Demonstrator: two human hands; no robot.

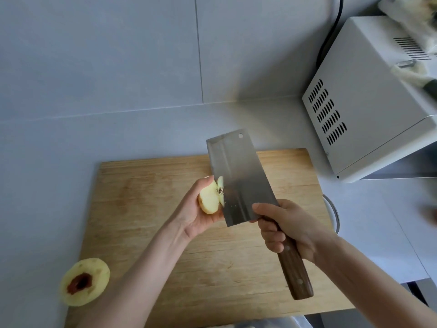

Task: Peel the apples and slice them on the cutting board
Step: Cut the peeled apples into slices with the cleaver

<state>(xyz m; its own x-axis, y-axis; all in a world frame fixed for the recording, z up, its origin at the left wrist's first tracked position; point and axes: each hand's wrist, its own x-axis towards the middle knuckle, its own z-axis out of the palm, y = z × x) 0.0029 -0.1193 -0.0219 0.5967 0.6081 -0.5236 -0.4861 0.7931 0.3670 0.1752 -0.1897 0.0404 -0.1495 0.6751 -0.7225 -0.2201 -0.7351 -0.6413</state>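
Left hand (pixel 198 216) cupping apple piece (pixel 211 197), cleaver (pixel 238 178) edge touching

1. I found no text, label, brand, number or sign that I could read.
2. A few small marks on the cleaver (pixel 238 176) blade were too tiny for me to tell as letters.
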